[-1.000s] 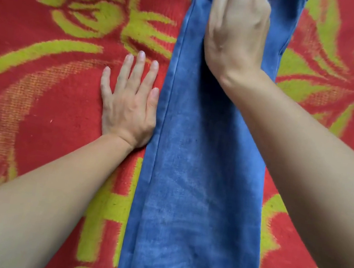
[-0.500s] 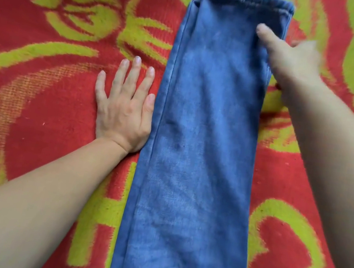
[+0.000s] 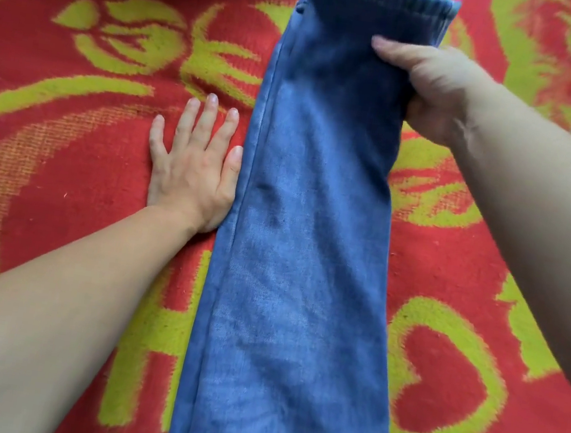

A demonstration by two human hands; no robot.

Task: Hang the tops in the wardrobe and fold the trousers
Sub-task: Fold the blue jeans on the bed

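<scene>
Blue trousers (image 3: 304, 255) lie folded lengthwise in a long strip on a red and green blanket, the ribbed waistband at the far end. My right hand (image 3: 430, 90) grips the right edge of the trousers just below the waistband, thumb on top and fingers hidden under the cloth. My left hand (image 3: 194, 163) lies flat on the blanket, fingers straight, its side touching the left edge of the trousers. No tops or wardrobe are in view.
The red blanket with green flower and heart patterns (image 3: 73, 94) covers the whole surface. Both my forearms reach in from the near corners.
My right hand left the top of the waistband, swung out to the right side, and now grips the right edge of the trousers. The left hand stayed flat in place.
</scene>
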